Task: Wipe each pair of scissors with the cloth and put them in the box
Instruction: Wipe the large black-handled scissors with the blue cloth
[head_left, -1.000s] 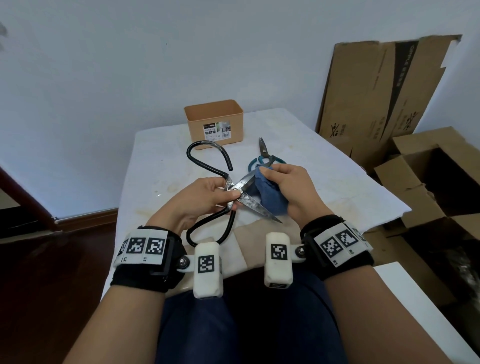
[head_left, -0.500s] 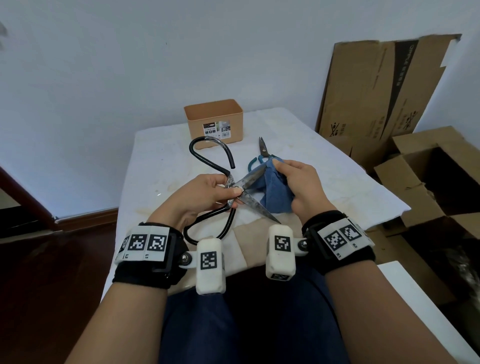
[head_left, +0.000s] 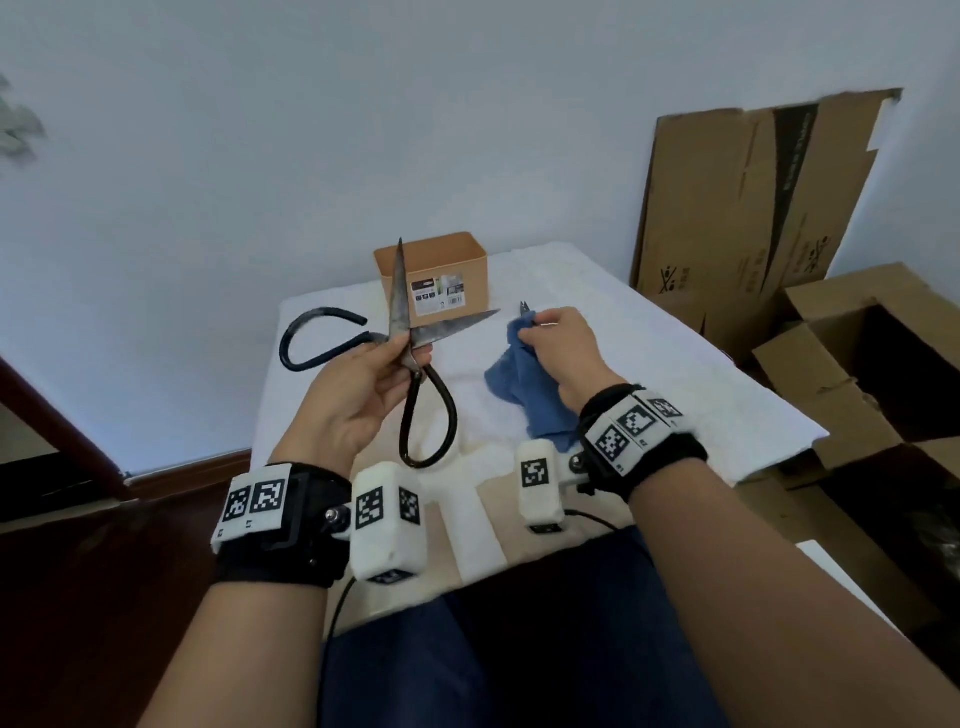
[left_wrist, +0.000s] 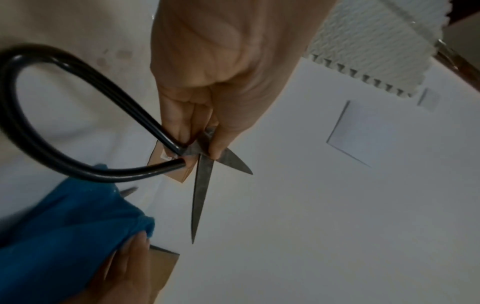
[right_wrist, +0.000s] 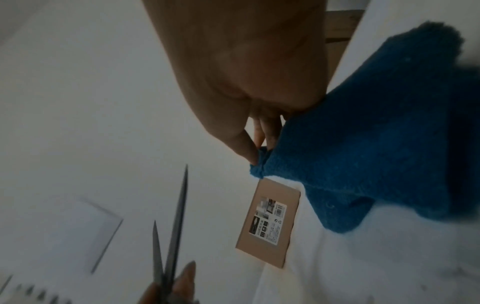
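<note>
My left hand (head_left: 400, 353) pinches the large black-handled scissors (head_left: 415, 332) at the pivot and holds them in the air, blades spread, one pointing up and one to the right toward the box. In the left wrist view the same scissors (left_wrist: 200, 185) show their blades beyond my fingertips. My right hand (head_left: 550, 338) grips the blue cloth (head_left: 524, 384), apart from the blades; the cloth (right_wrist: 363, 144) hangs from my fingers. The orange-brown box (head_left: 441, 275) stands open at the table's far end. A second pair of scissors (head_left: 524, 307) lies behind my right hand, only its tip showing.
The table (head_left: 649, 374) has a white cover. Flattened cardboard (head_left: 753, 208) leans on the wall at the right, and open cardboard boxes (head_left: 872, 364) stand on the floor beside the table. A dark wooden floor (head_left: 78, 571) lies to the left.
My left hand has raised the large scissors and turned them so the blades point up and toward the box. My right hand has drawn the cloth off the blade, to the right.
</note>
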